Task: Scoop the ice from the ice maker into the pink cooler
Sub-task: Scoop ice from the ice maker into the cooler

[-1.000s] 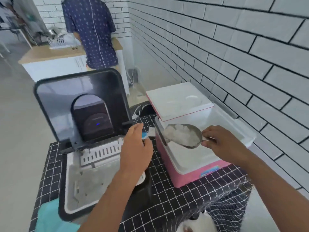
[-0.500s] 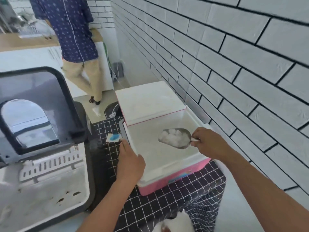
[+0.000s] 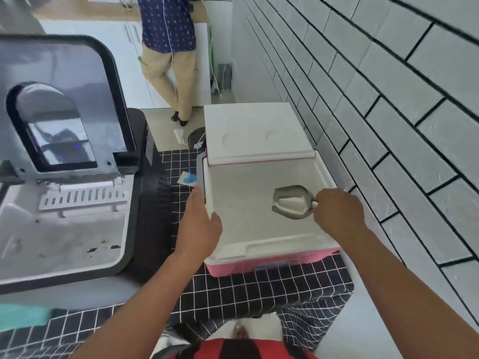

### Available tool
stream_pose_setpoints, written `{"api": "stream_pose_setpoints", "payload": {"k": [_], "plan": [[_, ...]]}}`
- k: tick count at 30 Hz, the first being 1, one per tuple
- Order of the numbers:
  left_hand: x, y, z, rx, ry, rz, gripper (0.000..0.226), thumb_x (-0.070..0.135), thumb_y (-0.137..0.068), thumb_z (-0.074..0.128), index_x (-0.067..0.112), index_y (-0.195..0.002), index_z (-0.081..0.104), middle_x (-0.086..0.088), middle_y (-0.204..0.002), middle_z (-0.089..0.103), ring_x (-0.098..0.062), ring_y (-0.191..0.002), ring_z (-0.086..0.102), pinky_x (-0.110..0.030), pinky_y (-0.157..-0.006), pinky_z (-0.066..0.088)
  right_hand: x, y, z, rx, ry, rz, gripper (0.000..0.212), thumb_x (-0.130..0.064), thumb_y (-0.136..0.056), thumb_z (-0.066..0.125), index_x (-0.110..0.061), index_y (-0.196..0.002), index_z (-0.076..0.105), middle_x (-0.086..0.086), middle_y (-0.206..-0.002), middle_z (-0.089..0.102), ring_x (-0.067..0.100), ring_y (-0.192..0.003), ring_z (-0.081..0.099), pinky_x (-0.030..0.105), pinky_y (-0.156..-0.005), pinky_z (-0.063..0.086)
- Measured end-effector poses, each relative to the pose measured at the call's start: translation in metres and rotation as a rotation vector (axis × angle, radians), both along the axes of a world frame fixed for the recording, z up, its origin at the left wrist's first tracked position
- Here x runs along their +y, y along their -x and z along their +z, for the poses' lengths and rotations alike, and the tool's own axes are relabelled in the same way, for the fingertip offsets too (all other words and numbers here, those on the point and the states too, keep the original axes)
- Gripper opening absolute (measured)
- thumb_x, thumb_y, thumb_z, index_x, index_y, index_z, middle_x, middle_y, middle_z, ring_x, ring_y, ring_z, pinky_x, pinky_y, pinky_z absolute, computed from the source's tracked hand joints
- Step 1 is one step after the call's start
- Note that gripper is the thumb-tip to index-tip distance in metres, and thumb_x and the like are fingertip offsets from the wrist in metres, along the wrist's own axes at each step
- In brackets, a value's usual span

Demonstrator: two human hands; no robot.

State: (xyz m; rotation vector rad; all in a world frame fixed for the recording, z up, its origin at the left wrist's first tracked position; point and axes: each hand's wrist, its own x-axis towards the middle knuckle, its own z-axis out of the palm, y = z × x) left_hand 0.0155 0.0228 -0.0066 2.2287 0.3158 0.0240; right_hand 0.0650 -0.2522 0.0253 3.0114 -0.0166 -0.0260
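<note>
The pink cooler point(image 3: 269, 265) stands open on the table, its white lid point(image 3: 255, 133) folded back. My right hand point(image 3: 337, 213) grips the handle of a metal scoop point(image 3: 293, 202) turned upside down over the cooler's white inside; no ice shows on it. My left hand point(image 3: 199, 224) rests flat against the cooler's left rim, fingers extended. To the left sits the ice maker point(image 3: 64, 224) with its dark lid point(image 3: 59, 104) raised and its white basin exposed.
A black grid-pattern cloth point(image 3: 254, 294) covers the table. A white brick wall point(image 3: 375, 99) runs close along the right. A person in a blue shirt point(image 3: 168, 47) stands at a counter behind. A teal cloth point(image 3: 23, 316) lies at the left edge.
The scoop, full of ice a second ago, moved over the cooler and turned over. My left hand went from the ice maker to the cooler's left rim.
</note>
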Motion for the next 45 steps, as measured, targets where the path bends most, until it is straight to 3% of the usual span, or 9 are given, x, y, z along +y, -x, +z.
{"api": "stream_pose_setpoints", "payload": {"k": [5,9,13,16,25,28,35,42,45], "plan": [[0.004,0.0,0.004,-0.01,-0.034,-0.027,0.051,0.022,-0.091,0.053,0.01,-0.137,0.033,-0.009,-0.135,0.047,-0.028,-0.114,0.054,-0.048,-0.095,0.048,0.003,-0.005,0.022,-0.029,-0.113,0.024,0.007,-0.018,-0.077,0.061,-0.019,-0.072,0.066,-0.001,-0.069,0.061,0.023,-0.061,0.051,0.025,-0.051,0.031],[0.02,0.004,0.015,-0.024,0.084,-0.099,0.05,0.036,-0.095,0.05,0.035,-0.142,0.033,0.01,-0.136,0.049,-0.015,-0.12,0.053,-0.04,-0.099,0.047,0.027,-0.006,0.044,0.048,-0.388,0.077,0.013,-0.032,-0.08,0.065,-0.022,-0.074,0.071,-0.005,-0.07,0.065,0.018,-0.069,0.059,0.027,-0.056,0.045],[0.058,0.022,0.038,-0.145,0.177,-0.031,0.055,0.042,-0.095,0.052,0.044,-0.145,0.029,0.021,-0.135,0.044,0.005,-0.121,0.045,-0.017,-0.1,0.037,0.074,-0.005,0.07,0.052,-0.503,0.194,0.021,-0.036,-0.077,0.069,-0.025,-0.06,0.062,-0.009,-0.057,0.059,0.009,-0.061,0.055,0.029,-0.056,0.042],[0.109,0.039,0.059,-0.237,0.147,0.045,0.045,0.043,-0.095,0.051,0.041,-0.14,0.043,0.026,-0.118,0.057,0.018,-0.104,0.05,0.004,-0.076,0.036,0.124,-0.002,0.09,0.039,-0.522,0.28,0.016,-0.035,-0.078,0.07,-0.023,-0.068,0.067,-0.006,-0.063,0.063,0.011,-0.065,0.058,0.03,-0.061,0.046],[0.282,0.1,0.053,-0.297,-0.212,0.335,0.037,0.035,-0.101,0.036,0.013,-0.119,0.06,-0.006,-0.116,0.061,-0.027,-0.107,0.056,-0.034,-0.084,0.042,0.312,0.044,0.12,-0.082,0.104,0.739,0.017,-0.017,-0.075,0.056,-0.025,-0.062,0.049,-0.007,-0.059,0.043,0.011,-0.052,0.04,0.022,-0.045,0.02],[0.31,0.091,0.039,-0.213,-0.142,0.289,0.019,0.022,-0.098,0.044,0.012,-0.11,0.056,-0.005,-0.111,0.058,-0.028,-0.106,0.053,-0.036,-0.083,0.042,0.36,0.057,0.12,-0.047,0.29,0.9,0.024,-0.005,-0.073,0.056,-0.019,-0.058,0.043,-0.005,-0.059,0.037,0.017,-0.059,0.039,0.026,-0.053,0.032],[0.321,0.085,0.022,-0.12,-0.039,0.143,0.059,0.021,-0.099,0.046,0.022,-0.154,0.022,0.003,-0.157,0.031,-0.014,-0.142,0.029,-0.032,-0.117,0.024,0.442,0.067,0.071,0.187,0.712,0.883,0.023,0.003,-0.076,0.056,-0.014,-0.085,0.068,-0.001,-0.077,0.059,0.02,-0.069,0.057,0.027,-0.054,0.037],[0.319,0.084,0.021,-0.141,-0.063,0.145,0.059,0.021,-0.102,0.041,0.018,-0.155,0.015,0.005,-0.161,0.019,-0.011,-0.147,0.018,-0.019,-0.111,0.012,0.435,0.04,0.072,0.366,0.518,0.787,0.024,-0.009,-0.078,0.054,-0.016,-0.06,0.04,-0.003,-0.065,0.043,0.017,-0.057,0.043,0.024,-0.054,0.037],[0.319,0.084,0.021,-0.162,-0.115,0.112,0.059,0.018,-0.102,0.038,0.017,-0.155,0.014,0.007,-0.162,0.013,-0.007,-0.148,0.011,-0.018,-0.114,0.008,0.412,0.035,0.07,0.386,0.389,0.71,0.003,-0.01,-0.075,0.054,-0.012,-0.073,0.055,-0.001,-0.07,0.049,0.022,-0.064,0.05,0.028,-0.058,0.042]]}}
